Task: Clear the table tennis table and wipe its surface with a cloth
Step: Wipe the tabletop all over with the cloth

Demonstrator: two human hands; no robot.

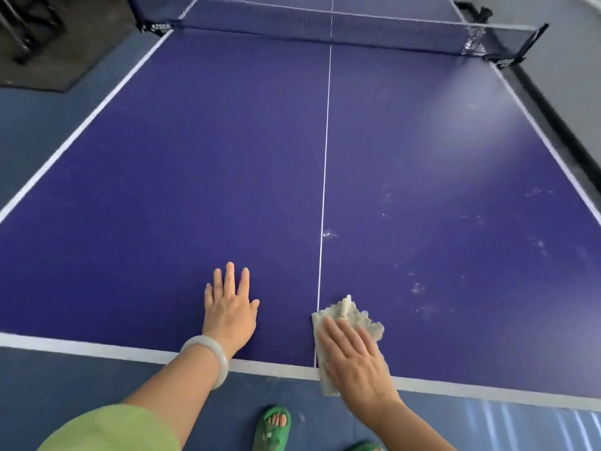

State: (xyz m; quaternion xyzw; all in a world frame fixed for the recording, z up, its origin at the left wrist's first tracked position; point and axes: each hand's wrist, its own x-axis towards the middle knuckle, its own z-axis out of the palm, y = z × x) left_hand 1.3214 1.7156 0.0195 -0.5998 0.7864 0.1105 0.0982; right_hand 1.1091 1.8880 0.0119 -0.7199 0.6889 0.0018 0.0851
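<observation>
The blue table tennis table [227,157] fills the view, with white border lines and a thin white centre line. A pale, crumpled cloth [349,315] lies at the near edge, just right of the centre line, and hangs a little over the edge. My right hand [354,356] presses flat on the cloth with straight fingers. My left hand [229,307] rests flat on the bare surface left of the centre line, fingers spread; a pale bangle circles its wrist. Whitish smudges [419,288] dot the right half of the table.
The dark net [325,24] spans the far end between two clamps. A black mat and dark equipment [42,43] sit on the floor at far left. A wall with a black skirting [559,118] runs along the right side. My foot in a green sandal [273,428] stands below the near edge.
</observation>
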